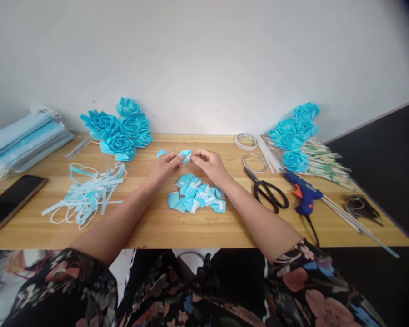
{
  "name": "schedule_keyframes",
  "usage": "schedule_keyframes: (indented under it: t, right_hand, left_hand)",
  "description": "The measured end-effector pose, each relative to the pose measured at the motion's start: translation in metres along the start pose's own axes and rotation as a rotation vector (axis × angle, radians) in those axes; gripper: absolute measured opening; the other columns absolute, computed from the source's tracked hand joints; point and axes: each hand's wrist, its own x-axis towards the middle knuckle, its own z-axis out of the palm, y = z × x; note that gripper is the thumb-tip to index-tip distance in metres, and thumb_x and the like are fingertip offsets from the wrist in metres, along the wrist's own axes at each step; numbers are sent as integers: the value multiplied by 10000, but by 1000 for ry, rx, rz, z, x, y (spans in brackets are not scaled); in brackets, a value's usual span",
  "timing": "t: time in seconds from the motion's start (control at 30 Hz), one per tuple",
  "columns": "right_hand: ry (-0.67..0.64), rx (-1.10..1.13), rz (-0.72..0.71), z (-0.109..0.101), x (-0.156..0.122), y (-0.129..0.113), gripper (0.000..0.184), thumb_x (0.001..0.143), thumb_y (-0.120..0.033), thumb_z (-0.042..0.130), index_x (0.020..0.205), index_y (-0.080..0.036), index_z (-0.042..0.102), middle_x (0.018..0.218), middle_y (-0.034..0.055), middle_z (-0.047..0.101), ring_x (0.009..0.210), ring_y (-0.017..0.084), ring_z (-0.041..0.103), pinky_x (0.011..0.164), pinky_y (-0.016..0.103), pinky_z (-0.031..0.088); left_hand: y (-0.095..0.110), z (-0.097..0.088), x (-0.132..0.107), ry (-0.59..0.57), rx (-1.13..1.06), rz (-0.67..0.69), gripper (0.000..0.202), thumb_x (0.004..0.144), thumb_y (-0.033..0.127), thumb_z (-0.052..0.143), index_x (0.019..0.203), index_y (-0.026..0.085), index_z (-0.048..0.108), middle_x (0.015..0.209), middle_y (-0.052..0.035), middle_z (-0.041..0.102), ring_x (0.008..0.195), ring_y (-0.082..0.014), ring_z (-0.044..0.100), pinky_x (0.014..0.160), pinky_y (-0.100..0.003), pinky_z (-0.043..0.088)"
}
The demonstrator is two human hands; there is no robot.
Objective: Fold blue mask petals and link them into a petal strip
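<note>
Between my fingertips is a small folded blue petal [185, 156] with a white strip on it. My left hand [166, 166] pinches its left side, and my right hand [208, 164] pinches its right side. Both hands are raised a little above the wooden table. Just behind my left hand another bit of blue material [162, 152] shows, partly covered by the fingers. Nearer to me, between my forearms, lies a pile of folded blue petals [196, 195], several of them bearing white strips.
Blue flowers [117, 127] stand at the back left, more flowers [296, 131] at the right. Face masks [23, 141], a phone [12, 202] and cut strips [88, 193] lie left. Tape rolls [246, 141], scissors [267, 190], a glue gun [305, 193] and sticks [347, 213] lie right.
</note>
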Motion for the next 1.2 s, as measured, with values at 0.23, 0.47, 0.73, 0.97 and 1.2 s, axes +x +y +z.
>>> schedule_keyframes:
  t: [0.23,0.47,0.73,0.97,1.2]
  right_hand:
    - [-31,-16,3,2,-1,-3,225,795,-405,643,789,-181,655,769,-7,658,739,131,580,726,260,442]
    - [-66,-51,10,2,-2,-8,218,784,-393,638,784,-177,664,773,-1,682,733,135,584,717,263,448]
    - [7,-1,8,1,-1,-1,231,789,-406,640,797,-178,679,783,1,687,739,135,593,720,261,445]
    - [143,-55,23,1,1,2,246,797,-420,636,819,-182,695,801,8,709,718,135,592,687,257,447]
    - [122,-168,-29,5,-2,-3,203,815,-372,621,818,-187,706,796,9,721,698,137,597,666,256,443]
  left_hand:
    - [1,0,1,18,24,-17,279,693,412,695,637,178,554,567,33,499,557,-98,431,567,-248,352]
    - [-3,-4,3,-1,-12,-27,228,680,370,674,628,177,565,584,21,530,588,-112,464,609,-258,374]
    - [-3,-3,2,30,1,8,258,762,427,659,763,182,579,580,34,516,548,-104,450,563,-244,370]
    - [3,2,-5,245,342,305,177,802,359,653,780,185,633,668,6,607,586,-109,481,567,-238,370]
    - [-6,2,-3,182,481,317,177,832,309,605,864,177,718,711,-20,666,592,-116,495,586,-246,371]
